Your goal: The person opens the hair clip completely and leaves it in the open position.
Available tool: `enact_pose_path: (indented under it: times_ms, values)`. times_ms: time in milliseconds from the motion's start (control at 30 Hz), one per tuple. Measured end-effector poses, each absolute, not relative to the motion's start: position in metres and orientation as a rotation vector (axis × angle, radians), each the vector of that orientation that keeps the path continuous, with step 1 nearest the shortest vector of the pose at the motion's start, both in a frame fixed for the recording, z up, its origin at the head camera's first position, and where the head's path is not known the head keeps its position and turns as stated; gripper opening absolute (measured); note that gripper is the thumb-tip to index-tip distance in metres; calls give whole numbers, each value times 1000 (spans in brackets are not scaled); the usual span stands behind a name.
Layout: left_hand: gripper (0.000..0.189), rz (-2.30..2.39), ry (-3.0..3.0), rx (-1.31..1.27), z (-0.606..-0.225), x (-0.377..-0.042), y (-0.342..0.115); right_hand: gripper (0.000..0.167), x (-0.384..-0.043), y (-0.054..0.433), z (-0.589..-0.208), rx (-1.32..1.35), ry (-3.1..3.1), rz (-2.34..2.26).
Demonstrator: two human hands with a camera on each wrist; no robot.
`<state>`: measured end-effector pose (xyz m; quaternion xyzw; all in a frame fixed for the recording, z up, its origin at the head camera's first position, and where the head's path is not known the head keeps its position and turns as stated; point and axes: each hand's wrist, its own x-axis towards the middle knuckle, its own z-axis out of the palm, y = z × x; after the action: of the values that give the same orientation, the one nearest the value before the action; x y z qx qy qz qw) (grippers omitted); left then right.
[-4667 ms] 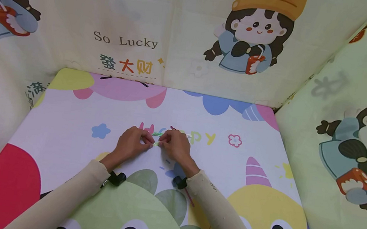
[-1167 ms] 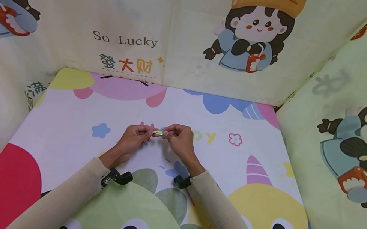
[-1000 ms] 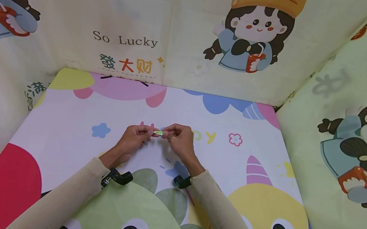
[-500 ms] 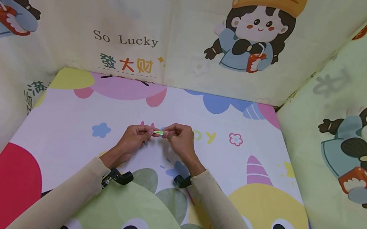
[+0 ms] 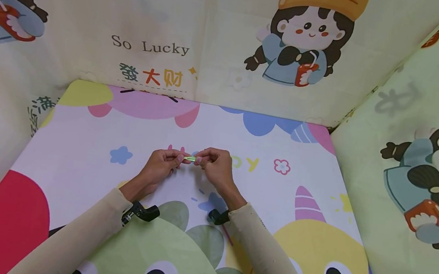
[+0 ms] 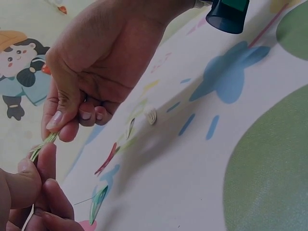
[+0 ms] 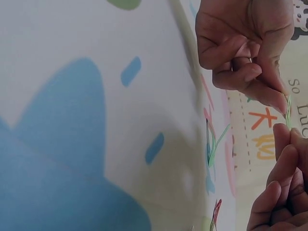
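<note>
A small bundle of light green strands, like thread, [image 5: 190, 158] is stretched between my two hands above the patterned mat [image 5: 79, 157]. My left hand [image 5: 159, 166] pinches one end between thumb and finger. The other end is pinched by my right hand [image 5: 216, 166]. Beyond the hands, the left wrist view shows several similar bundles on the mat: a darker green one [image 6: 98, 204] with a loose strand, a red one [image 6: 107, 160], a pale green one [image 6: 130, 127] and a white one [image 6: 152, 116]. In the head view the hands hide these bundles.
Printed cloth walls [image 5: 230, 43] rise behind the mat and on both sides. A black wrist device [image 5: 142, 212] is worn on the left wrist and another black device [image 5: 217, 217] on the right. Cartoon shapes cover the mat.
Several seconds ago both hands were lower over the mat, with green and white bundles visible beside them. They have since risen with the light green bundle. Over the last second they hold nearly still.
</note>
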<state>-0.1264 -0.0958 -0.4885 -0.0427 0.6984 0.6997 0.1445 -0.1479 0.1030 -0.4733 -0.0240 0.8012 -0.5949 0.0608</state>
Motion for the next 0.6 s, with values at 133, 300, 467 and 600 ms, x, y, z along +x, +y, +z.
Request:
enact_pose_path:
  times_ms: [133, 300, 467, 600]
  values:
    - [32, 2019, 2010, -126, -488, -126, -95, 9, -148, 103, -474, -73, 2402, -1810]
    - [34, 2024, 1987, -161, -487, -126, -95, 9, -147, 103, -473, -98, 2364, -1839]
    - [34, 2008, 2030, -155, -487, -126, -96, 9, -148, 103, -473, -104, 2365, -1843]
    - [30, 1984, 2151, -78, -487, -126, -96, 9, -147, 104, -473, -91, 2353, -1849]
